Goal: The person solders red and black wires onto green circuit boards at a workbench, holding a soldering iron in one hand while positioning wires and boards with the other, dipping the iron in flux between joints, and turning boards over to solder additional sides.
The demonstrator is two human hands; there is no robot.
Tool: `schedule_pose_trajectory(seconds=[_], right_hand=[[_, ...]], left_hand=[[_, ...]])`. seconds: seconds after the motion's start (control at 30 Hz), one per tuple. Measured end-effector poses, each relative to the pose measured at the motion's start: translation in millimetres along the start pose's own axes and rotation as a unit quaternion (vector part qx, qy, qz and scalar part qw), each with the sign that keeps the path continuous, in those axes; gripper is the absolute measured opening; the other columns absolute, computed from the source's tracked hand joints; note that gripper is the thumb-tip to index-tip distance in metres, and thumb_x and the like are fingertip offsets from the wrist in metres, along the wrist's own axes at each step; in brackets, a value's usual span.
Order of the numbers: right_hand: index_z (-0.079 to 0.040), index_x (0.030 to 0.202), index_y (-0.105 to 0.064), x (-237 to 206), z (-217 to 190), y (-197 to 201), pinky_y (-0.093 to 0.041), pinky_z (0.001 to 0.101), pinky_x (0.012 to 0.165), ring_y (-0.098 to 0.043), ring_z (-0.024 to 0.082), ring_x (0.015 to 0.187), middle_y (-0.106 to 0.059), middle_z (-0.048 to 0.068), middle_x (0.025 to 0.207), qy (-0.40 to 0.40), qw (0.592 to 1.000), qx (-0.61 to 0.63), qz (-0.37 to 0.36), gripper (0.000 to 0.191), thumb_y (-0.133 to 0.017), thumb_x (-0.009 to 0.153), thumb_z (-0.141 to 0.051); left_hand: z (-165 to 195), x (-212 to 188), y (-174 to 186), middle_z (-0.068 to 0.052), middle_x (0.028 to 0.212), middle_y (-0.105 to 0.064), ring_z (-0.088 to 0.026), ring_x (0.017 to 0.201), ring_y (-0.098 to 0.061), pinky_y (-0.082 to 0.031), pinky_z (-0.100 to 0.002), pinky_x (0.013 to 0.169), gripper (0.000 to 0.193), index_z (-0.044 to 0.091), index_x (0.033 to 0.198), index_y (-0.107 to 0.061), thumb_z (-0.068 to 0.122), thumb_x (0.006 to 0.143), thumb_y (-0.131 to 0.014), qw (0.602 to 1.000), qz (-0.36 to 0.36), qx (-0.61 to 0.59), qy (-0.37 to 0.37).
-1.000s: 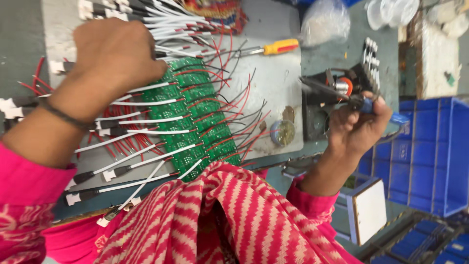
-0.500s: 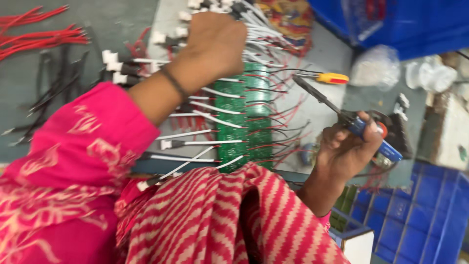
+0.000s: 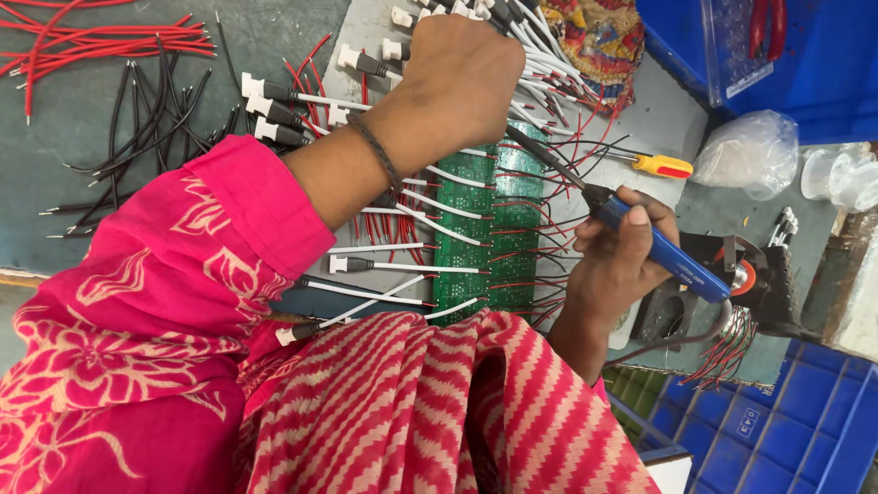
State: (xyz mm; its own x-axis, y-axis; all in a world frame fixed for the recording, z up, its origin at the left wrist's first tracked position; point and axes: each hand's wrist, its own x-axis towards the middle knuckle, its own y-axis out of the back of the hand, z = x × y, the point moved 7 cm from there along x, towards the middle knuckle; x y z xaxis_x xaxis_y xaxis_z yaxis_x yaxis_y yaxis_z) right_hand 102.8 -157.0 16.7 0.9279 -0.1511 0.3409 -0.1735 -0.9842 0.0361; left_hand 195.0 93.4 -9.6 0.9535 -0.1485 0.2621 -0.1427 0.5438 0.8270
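Right hand (image 3: 622, 261): closed round blue soldering iron (image 3: 668, 256), now brought in from the stand side, tip lowered onto green boards (image 3: 489, 229); soldering apparently resuming. Left hand (image 3: 462, 78): fisted, pressing white leads (image 3: 430, 197) onto boards, unchanged. Beyond: yellow screwdriver (image 3: 663, 166), iron stand (image 3: 745, 279), loose red wires (image 3: 101, 37), black wires (image 3: 137, 119) on tabletop (image 3: 55, 183), blue bins (image 3: 777, 412).

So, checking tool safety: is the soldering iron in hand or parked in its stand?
In hand: the right hand grips the blue soldering iron, tip over the green boards.

One soldering iron (image 3: 654, 245), one screwdriver (image 3: 660, 166), two hands, one plastic bag (image 3: 748, 154).
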Motion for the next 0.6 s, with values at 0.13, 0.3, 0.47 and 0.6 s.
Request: schedule_pose_trajectory(seconds=[0.13,0.3,0.47,0.6], right_hand=[[0.004,0.114,-0.063,1.4,3.8,0.1,-0.05,0.028,0.053,-0.061,0.016,0.063,-0.067,0.012,0.095,0.004,1.0,-0.013,-0.001,0.026,-0.064,0.107,-0.022],[0.004,0.115,-0.063,0.6,5.6,-0.3,-0.05,0.0277,0.054,-0.061,0.016,0.064,-0.066,0.012,0.094,-0.001,1.0,-0.011,-0.008,0.026,-0.064,0.108,-0.022],[0.004,0.114,-0.063,2.0,4.8,-0.7,-0.05,0.0277,0.052,-0.062,0.017,0.063,-0.069,0.014,0.1,0.0,1.0,-0.01,-0.004,0.026,-0.063,0.107,-0.021],[0.004,0.113,-0.061,5.7,-1.9,3.3,-0.049,0.0278,0.051,-0.062,0.018,0.062,-0.069,0.017,0.1,0.012,1.0,-0.014,0.008,0.025,-0.063,0.107,-0.02]], left_hand=[[1.8,0.3,2.0,-0.02,0.071,-0.071,-0.037,0.07,-0.072,-0.054,-0.048,0.059,0.01,0.008,0.071,-0.077,0.011,0.061,-0.076,1.0,0.015,-0.002,-0.009],[1.9,1.0,0.8,-0.019,0.071,-0.071,-0.037,0.07,-0.072,-0.054,-0.048,0.058,0.011,0.009,0.071,-0.077,0.012,0.061,-0.077,1.0,0.011,0.0,-0.007],[1.9,0.7,0.0,-0.019,0.071,-0.071,-0.036,0.07,-0.072,-0.054,-0.047,0.058,0.011,0.009,0.071,-0.077,0.012,0.06,-0.077,1.0,0.016,-0.002,-0.01],[1.5,0.8,-1.4,-0.019,0.071,-0.071,-0.036,0.071,-0.072,-0.054,-0.047,0.058,0.01,0.01,0.071,-0.076,0.01,0.061,-0.077,1.0,0.01,0.001,-0.007]])
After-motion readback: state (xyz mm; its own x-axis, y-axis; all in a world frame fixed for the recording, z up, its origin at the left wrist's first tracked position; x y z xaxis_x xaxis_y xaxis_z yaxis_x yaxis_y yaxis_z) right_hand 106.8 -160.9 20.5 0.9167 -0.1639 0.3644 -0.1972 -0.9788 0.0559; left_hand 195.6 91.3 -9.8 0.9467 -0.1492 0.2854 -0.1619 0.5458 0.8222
